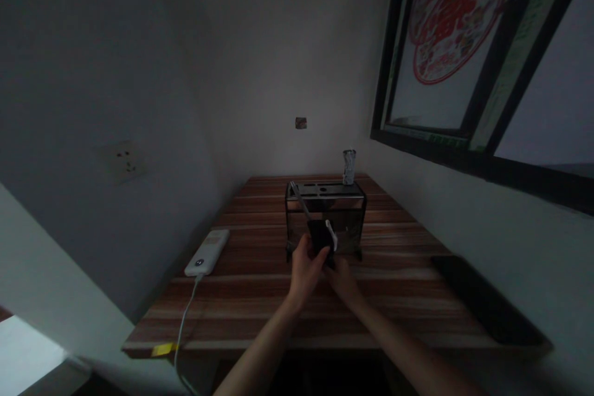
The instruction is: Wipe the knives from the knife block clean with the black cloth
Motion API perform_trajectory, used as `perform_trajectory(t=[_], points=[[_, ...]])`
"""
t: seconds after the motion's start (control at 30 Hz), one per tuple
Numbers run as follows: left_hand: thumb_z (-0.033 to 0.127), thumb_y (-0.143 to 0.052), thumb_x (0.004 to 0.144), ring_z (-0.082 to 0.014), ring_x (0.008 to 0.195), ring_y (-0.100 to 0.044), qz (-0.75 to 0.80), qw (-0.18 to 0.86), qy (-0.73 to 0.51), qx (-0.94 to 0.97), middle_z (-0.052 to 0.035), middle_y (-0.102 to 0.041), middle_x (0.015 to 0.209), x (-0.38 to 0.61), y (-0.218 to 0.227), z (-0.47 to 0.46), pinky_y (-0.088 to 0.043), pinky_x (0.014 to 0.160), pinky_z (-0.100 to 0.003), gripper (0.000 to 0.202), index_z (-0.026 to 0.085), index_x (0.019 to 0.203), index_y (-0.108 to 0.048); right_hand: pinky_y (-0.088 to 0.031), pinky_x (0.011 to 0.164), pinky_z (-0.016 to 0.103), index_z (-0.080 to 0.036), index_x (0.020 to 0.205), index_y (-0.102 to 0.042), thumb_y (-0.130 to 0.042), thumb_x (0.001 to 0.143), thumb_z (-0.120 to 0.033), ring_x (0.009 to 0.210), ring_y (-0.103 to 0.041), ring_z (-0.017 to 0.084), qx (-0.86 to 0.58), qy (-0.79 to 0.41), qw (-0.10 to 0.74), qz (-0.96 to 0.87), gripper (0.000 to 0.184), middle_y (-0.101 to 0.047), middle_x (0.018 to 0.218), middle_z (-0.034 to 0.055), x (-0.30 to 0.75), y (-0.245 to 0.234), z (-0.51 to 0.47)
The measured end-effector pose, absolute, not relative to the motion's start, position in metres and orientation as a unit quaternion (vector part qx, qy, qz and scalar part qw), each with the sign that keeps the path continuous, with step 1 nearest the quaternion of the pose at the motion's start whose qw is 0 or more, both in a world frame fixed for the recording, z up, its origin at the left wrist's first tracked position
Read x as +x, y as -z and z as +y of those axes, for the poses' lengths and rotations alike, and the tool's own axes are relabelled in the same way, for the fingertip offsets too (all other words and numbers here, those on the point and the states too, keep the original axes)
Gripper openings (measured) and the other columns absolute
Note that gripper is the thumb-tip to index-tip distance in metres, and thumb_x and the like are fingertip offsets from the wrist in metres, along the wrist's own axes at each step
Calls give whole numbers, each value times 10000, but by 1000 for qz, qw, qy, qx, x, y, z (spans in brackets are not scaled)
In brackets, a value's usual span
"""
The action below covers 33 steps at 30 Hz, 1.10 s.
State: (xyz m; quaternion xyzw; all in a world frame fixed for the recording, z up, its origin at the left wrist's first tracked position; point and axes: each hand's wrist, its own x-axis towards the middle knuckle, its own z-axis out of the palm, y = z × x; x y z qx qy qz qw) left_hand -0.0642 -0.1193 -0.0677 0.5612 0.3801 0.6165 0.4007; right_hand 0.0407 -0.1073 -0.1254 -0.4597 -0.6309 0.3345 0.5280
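Holding a black object [319, 235] before the rack [334, 193]
Left hand [305, 265] clasps it tight; right hand [342, 276], can't tell; lettering [526, 28] right of rack, illegible.

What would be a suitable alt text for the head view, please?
A person's left hand grips a black object, the right hand close beside it, before a dark-framed stand on a striped wooden table. A white device with a cable lies left; a dark slab lies right.
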Motion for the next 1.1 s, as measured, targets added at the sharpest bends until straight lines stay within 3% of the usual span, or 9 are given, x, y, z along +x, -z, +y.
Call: perform_trajectory(t=[0.5,0.7,0.87,1.1], points=[[271,-588,771,-212,951,-605,386,347,-614,594,-90,-652,1020,-68,73,-119,-458,838,-308,297,164,1046,-561,-405,477,245,-160,588,-594,-584,653,-415,508,-515,153,-443,-434,508,-598,263,-567,524,-1,40,115,-109],[281,-555,794,-218,1011,-583,404,315,-609,606,-107,-636,1078,-68,77,-120,-434,887,-330,336,150,1103,-534,-437,553,270,-145,623,-630,-609,614,-316,594,-563,183,-485,-404,509,-586,172,-622,588,17,38,111,-110],[274,-575,778,-211,935,-615,403,328,-604,604,-97,-659,1006,-69,74,-122,-468,821,-305,304,149,1054,-552,-459,611,294,-148,637,-646,-594,635,-266,701,-586,220,-472,-395,509,-602,129,-664,679,40,39,109,-113],[245,-616,741,-206,899,-632,399,361,-617,574,-91,-676,964,-67,71,-123,-482,779,-284,277,155,1001,-582,-458,616,298,-137,696,-653,-587,668,-300,689,-584,216,-447,-392,516,-616,178,-664,692,48,39,123,-107]])
